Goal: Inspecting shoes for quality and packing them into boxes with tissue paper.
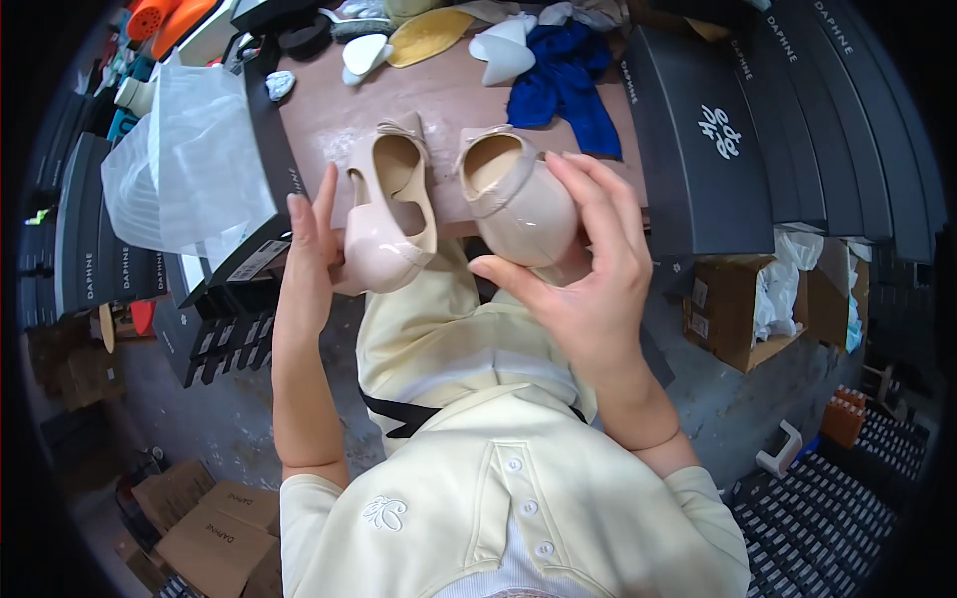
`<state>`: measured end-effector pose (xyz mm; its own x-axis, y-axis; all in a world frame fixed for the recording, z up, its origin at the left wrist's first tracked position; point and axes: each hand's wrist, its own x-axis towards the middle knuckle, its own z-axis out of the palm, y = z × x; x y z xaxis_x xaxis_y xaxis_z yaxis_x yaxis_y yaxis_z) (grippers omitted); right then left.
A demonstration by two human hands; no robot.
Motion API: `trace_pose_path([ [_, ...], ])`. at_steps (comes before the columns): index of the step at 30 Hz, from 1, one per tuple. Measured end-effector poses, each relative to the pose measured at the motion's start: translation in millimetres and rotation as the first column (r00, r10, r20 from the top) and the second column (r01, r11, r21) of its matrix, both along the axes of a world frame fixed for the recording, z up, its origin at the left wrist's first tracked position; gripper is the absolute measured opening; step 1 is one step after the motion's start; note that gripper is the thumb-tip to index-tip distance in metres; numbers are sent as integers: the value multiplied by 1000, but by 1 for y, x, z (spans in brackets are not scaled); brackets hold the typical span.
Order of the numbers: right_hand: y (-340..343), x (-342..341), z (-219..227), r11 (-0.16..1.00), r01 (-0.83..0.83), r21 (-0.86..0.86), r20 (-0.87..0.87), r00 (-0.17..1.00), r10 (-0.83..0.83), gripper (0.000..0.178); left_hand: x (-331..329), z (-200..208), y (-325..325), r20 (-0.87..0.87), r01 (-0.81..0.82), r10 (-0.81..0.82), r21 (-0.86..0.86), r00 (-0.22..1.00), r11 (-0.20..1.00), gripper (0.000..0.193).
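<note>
Two glossy pale beige women's shoes are held up side by side before me, at the table's near edge. Each has a small bow at its far end and a smooth rounded end toward me. The left shoe (384, 249) has cut-out sides. My left hand (321, 249) supports it from the left, thumb and index finger pointing up and the other fingers partly hidden beneath. My right hand (598, 259) is closed round the rounded end of the right shoe (533, 214), thumb on the near side and fingers along its right side.
On the pinkish table (309, 110) lie a blue cloth (563, 75), a yellow pad (429, 38) and white pads (503, 48). Dark shoe boxes (698, 149) stand at the right. White tissue paper (194, 159) spills from a dark box at the left. An open carton (733, 309) sits lower right.
</note>
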<state>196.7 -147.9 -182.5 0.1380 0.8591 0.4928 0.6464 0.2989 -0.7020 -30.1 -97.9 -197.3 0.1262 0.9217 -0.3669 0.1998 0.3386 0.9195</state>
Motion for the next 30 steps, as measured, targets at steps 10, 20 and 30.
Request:
trace_pose_path([
  [10,-19,20,-8,972,-45,-230,-73,997,29,71,6,-14,-19,-589,241,-46,256,807,936,68],
  [20,-43,43,-51,900,-175,-399,-435,900,-17,71,20,-47,-49,-730,403,135,510,670,760,106],
  [30,-29,32,-60,916,-313,-251,-910,400,-112,63,8,-68,-42,908,-99,293,-276,298,956,81],
])
